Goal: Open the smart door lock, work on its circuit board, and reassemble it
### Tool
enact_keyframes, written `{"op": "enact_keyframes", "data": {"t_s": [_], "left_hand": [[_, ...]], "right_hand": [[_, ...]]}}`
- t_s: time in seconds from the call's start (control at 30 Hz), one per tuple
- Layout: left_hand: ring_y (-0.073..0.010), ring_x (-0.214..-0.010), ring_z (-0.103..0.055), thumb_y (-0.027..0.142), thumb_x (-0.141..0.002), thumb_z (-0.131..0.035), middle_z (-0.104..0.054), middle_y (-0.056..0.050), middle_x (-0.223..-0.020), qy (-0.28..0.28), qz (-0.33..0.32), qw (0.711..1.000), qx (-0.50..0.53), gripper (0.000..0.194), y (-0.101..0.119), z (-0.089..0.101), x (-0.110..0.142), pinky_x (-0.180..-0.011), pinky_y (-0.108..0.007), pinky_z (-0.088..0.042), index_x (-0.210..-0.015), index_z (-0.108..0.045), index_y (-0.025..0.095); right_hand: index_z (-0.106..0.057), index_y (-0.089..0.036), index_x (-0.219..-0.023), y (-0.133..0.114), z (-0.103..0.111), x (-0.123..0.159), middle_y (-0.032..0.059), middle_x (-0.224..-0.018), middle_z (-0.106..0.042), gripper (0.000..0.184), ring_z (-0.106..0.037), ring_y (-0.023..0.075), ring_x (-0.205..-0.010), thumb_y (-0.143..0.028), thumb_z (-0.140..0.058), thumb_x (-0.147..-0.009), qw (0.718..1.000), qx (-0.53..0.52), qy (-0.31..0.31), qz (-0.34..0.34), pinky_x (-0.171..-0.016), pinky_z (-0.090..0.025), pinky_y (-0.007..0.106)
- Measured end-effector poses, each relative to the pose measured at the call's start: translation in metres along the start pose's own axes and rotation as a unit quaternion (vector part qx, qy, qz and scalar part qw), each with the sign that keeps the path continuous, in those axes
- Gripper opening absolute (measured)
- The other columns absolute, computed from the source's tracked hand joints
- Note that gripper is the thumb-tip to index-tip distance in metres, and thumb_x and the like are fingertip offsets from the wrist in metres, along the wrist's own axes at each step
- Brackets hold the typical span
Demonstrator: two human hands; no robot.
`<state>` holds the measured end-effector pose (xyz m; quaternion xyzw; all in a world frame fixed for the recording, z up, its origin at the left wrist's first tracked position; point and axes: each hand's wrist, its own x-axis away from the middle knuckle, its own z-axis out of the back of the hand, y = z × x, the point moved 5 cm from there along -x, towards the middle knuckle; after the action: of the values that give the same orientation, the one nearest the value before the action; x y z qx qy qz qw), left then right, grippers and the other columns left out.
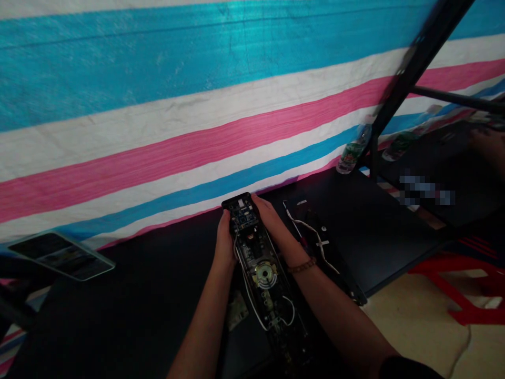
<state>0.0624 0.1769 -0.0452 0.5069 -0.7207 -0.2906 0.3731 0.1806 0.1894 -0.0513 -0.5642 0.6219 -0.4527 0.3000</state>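
A long, narrow black electronic device [249, 252] lies open before me, its inside showing. It has a blue circuit board at the far end, a round metal speaker-like part [264, 272] in the middle and a loose white wire [249, 297] along its left side. My left hand [224, 239] grips the left edge near the far end. On the opposite edge, my right hand [269, 217] is closed around the same end. The fingertips are hidden beneath the housing. Right of my right forearm lies a dark strip-shaped part [341, 271] with a white cable [315, 234].
A phone [63, 255] is propped at the left of the black table [158, 295]. Water bottles [353, 150] stand by a black metal frame [418, 58] at the right. Another person's hand [487, 142] shows far right, above a red stool [453, 295]. Striped sheeting [197, 126] hangs behind.
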Motion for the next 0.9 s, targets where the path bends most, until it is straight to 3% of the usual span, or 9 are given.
{"op": "enact_keyframes", "data": {"t_s": [0.1, 0.37, 0.7, 0.9], "left_hand": [[-0.0305, -0.110, -0.070, 0.070, -0.085, -0.059, -0.077, -0.011, -0.108, -0.002, 0.054, 0.999, 0.008, 0.063, -0.009, 0.006, -0.001, -0.095, -0.042, -0.056, -0.116, -0.073, 0.016], [-0.0325, -0.112, -0.070, 0.077, -0.078, -0.062, -0.077, -0.012, -0.110, 0.006, 0.056, 0.998, 0.012, 0.073, -0.026, 0.023, 0.000, -0.099, -0.045, -0.053, -0.114, -0.074, 0.015], [-0.0314, -0.101, -0.073, 0.064, -0.075, -0.073, -0.079, -0.010, -0.097, 0.013, -0.016, 1.000, -0.012, 0.061, -0.013, 0.032, -0.006, -0.092, -0.043, -0.056, -0.106, -0.074, 0.013], [-0.0304, -0.099, -0.072, 0.071, -0.076, -0.070, -0.078, -0.011, -0.095, -0.005, -0.035, 0.999, -0.038, 0.066, -0.013, 0.029, -0.001, -0.089, -0.041, -0.056, -0.104, -0.075, 0.012]], "right_hand": [[-0.076, -0.017, -0.092, 0.010, 0.004, -0.002, 0.0026, -0.080, -0.074, 0.062, -0.068, 0.0218, -0.087, -0.075, -0.059, -0.080, 0.999, 0.023, -0.007, -0.021, -0.086, -0.049, 0.033], [-0.076, -0.022, -0.097, 0.030, 0.013, -0.004, 0.0006, -0.076, -0.074, 0.064, -0.069, 0.0243, -0.090, -0.080, -0.055, -0.080, 0.997, 0.055, 0.018, -0.052, -0.085, -0.051, 0.035], [-0.073, -0.015, -0.094, 0.029, -0.003, 0.002, 0.0053, -0.077, -0.073, 0.069, -0.070, 0.0273, -0.086, -0.079, -0.069, -0.067, 0.995, -0.046, -0.062, -0.062, -0.077, -0.053, 0.037], [-0.073, -0.015, -0.091, 0.032, 0.000, 0.002, 0.0048, -0.076, -0.074, 0.068, -0.070, 0.0271, -0.084, -0.077, -0.072, -0.063, 0.995, -0.056, -0.053, -0.063, -0.076, -0.053, 0.037]]}}
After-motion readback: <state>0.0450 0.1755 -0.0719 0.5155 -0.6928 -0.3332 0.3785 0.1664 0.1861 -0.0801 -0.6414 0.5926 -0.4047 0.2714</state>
